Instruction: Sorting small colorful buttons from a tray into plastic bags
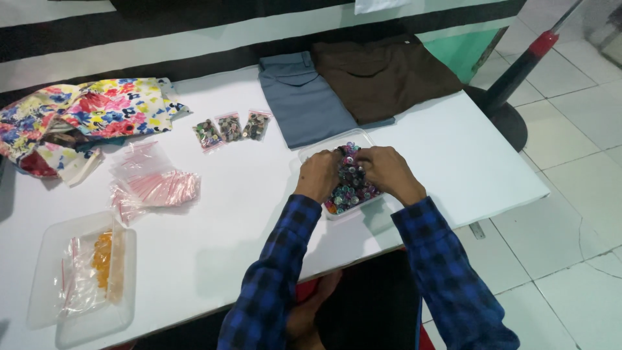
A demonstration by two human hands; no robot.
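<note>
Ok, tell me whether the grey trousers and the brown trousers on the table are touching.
Touching. The head view shows the brown trousers lying directly against the grey trousers, their lower edge overlapping the grey fabric with no table visible between them.

single head view, steeply down and near over white table (453, 155)
</note>
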